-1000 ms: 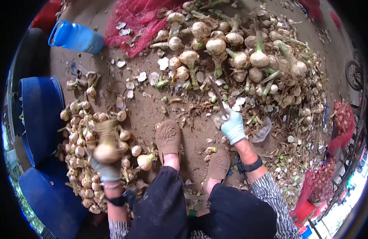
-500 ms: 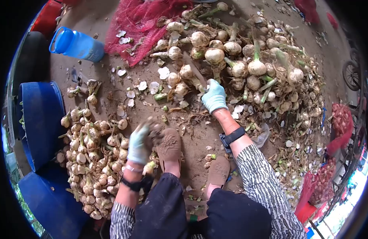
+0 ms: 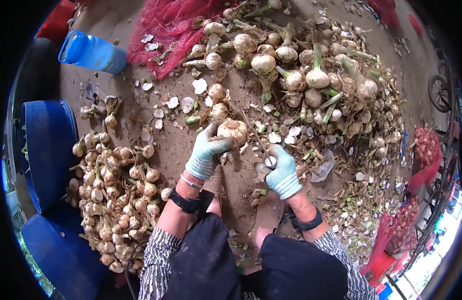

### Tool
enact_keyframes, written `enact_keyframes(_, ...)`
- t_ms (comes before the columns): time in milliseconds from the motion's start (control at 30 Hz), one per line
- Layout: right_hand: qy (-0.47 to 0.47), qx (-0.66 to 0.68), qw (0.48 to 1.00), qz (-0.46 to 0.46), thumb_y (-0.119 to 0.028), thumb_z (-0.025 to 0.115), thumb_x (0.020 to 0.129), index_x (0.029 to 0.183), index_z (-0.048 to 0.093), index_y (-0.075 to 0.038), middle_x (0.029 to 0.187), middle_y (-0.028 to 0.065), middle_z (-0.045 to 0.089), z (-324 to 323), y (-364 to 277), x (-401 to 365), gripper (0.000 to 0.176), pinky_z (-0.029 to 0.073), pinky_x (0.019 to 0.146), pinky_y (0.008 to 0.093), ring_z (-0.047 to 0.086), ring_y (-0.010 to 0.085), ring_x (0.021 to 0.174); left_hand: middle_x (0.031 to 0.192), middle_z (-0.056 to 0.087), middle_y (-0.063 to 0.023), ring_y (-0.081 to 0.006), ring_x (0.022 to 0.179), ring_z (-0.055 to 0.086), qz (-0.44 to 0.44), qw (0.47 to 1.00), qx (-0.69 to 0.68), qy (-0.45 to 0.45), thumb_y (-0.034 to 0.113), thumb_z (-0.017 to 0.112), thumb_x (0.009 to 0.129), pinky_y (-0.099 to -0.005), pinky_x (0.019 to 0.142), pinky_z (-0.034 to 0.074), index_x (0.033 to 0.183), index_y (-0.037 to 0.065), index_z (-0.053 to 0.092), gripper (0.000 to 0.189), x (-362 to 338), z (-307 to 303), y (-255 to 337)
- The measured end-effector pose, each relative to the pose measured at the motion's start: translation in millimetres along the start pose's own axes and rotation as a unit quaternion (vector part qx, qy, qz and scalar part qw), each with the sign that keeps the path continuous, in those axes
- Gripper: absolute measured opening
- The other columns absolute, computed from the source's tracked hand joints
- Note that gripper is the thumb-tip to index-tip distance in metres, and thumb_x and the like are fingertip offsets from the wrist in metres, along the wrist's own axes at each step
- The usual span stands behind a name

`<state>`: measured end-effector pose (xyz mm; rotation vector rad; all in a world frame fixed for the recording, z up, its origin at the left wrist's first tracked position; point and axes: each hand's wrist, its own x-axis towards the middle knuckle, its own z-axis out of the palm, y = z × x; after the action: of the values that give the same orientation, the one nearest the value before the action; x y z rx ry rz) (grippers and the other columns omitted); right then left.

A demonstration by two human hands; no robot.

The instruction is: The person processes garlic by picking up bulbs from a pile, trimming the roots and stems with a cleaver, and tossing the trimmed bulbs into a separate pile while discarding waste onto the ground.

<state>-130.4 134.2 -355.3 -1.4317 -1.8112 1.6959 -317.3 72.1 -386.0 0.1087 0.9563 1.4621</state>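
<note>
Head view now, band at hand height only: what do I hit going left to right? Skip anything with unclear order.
Blue plastic tub → garlic pile → gloved left hand → held garlic bulb → gloved right hand → clear plastic scrap → red mesh bag of garlic.

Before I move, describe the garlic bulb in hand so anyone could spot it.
From the big garlic pile ahead, come nearer to the gloved left hand. The garlic bulb at its fingertips, beside the knife blade, is the only one held.
</note>
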Motion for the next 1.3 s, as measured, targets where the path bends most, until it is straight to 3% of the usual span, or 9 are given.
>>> enact_keyframes(700, -0.070, -0.229, 0.933, -0.270, -0.017, 0.075, 0.053, 0.083, 0.056, -0.004, 0.073, 0.0122, 0.058, 4.3, -0.5, 8.8, 0.038, 0.047, 0.057, 0.0377, 0.059, 0.0306, 0.066, 0.103, 0.059, -0.0087, -0.0139, 0.094, 0.056, -0.045, 0.913, 0.404, -0.023, 0.010, 0.070, 0.073, -0.0287, 0.082, 0.047, 0.119, 0.000, 0.042, 0.055, -31.3, -5.3, 2.0)
enact_keyframes(733, -0.069, -0.049, 0.990, -0.111, -0.017, 0.074, 0.058, 0.082, 0.055, -0.003, 0.069, 0.0091, 0.057, 6.0, 62.7, 31.8, 0.033, 0.046, 0.053, 0.0356, 0.058, 0.0263, 0.061, 0.096, 0.061, -0.0093, -0.0129, 0.089, 0.058, -0.077, 0.877, 0.473, -0.032, 0.011, 0.071, 0.072, -0.0294, 0.080, 0.048, 0.117, -0.001, 0.044, 0.054, -35.7, 11.5, 18.0)
enact_keyframes(767, -0.063, 0.136, 0.987, 0.053, -0.017, 0.072, 0.063, 0.080, 0.054, -0.001, 0.065, 0.0061, 0.055, -0.7, 119.1, 49.3, 0.030, 0.046, 0.050, 0.0336, 0.058, 0.0220, 0.057, 0.090, 0.062, -0.0096, -0.0131, 0.085, 0.059, 0.218, 0.859, 0.442, -0.138, 0.013, 0.068, 0.073, -0.0294, 0.077, 0.049, 0.112, -0.002, 0.048, 0.046, -57.3, 29.7, 24.5)
enact_keyframes(867, -0.046, 0.352, 0.918, 0.176, -0.019, 0.069, 0.073, 0.088, 0.053, 0.003, 0.065, 0.0026, 0.053, -44.4, 109.1, 49.4, 0.031, 0.044, 0.049, 0.0263, 0.051, 0.0083, 0.056, 0.092, 0.062, -0.0103, -0.0182, 0.088, 0.060, 0.032, 0.917, 0.378, -0.124, 0.007, 0.066, 0.066, -0.0304, 0.082, 0.048, 0.109, -0.006, 0.049, 0.048, -53.4, 15.3, 35.2)
enact_keyframes(900, -0.016, -0.053, 0.996, 0.075, -0.017, 0.070, 0.072, 0.090, 0.054, 0.001, 0.072, 0.0037, 0.057, -32.8, 57.0, 28.7, 0.030, 0.043, 0.050, 0.0251, 0.050, 0.0069, 0.059, 0.088, 0.063, -0.0058, -0.0102, 0.081, 0.057, -0.061, 0.978, 0.197, -0.014, 0.010, 0.065, 0.058, -0.0254, 0.078, 0.046, 0.104, -0.004, 0.055, 0.049, -50.7, 5.8, 21.4)
enact_keyframes(967, -0.001, 0.200, 0.975, 0.092, -0.018, 0.071, 0.072, 0.086, 0.056, -0.002, 0.073, -0.0005, 0.056, 3.2, 21.0, 5.2, 0.026, 0.043, 0.052, 0.0244, 0.049, 0.0070, 0.059, 0.095, 0.062, -0.0073, -0.0124, 0.084, 0.057, -0.049, 0.982, 0.185, 0.003, 0.014, 0.071, 0.056, -0.0267, 0.080, 0.046, 0.107, -0.004, 0.053, 0.057, -42.5, 2.3, 15.4)
enact_keyframes(1100, -0.083, 0.204, 0.972, 0.086, -0.017, 0.074, 0.070, 0.086, 0.058, -0.004, 0.069, -0.0044, 0.055, 13.0, 0.2, 10.5, 0.026, 0.042, 0.054, 0.0222, 0.049, 0.0050, 0.060, 0.102, 0.058, -0.0088, -0.0156, 0.092, 0.055, 0.147, 0.726, 0.672, 0.013, 0.024, 0.081, 0.051, -0.0275, 0.083, 0.044, 0.110, -0.004, 0.052, 0.071, -44.4, 21.3, 18.9)
enact_keyframes(1167, -0.100, 0.197, 0.970, 0.101, -0.017, 0.073, 0.070, 0.085, 0.057, -0.004, 0.066, -0.0044, 0.053, 13.9, -11.2, 10.0, 0.026, 0.042, 0.053, 0.0213, 0.048, 0.0040, 0.060, 0.098, 0.058, -0.0077, -0.0156, 0.090, 0.055, -0.005, 0.919, 0.393, -0.004, 0.022, 0.080, 0.055, -0.0277, 0.082, 0.044, 0.109, -0.004, 0.053, 0.065, -52.3, 21.9, 26.0)
enact_keyframes(1300, -0.205, 0.097, 0.974, 0.019, -0.015, 0.071, 0.071, 0.087, 0.057, -0.004, 0.068, -0.0041, 0.053, 11.7, -27.2, 13.8, 0.024, 0.042, 0.054, 0.0228, 0.046, 0.0052, 0.060, 0.104, 0.059, -0.0157, -0.0256, 0.088, 0.060, -0.204, 0.950, -0.224, 0.082, 0.031, 0.063, 0.079, -0.0373, 0.082, 0.048, 0.112, -0.004, 0.050, 0.050, -53.7, -10.1, 19.0)
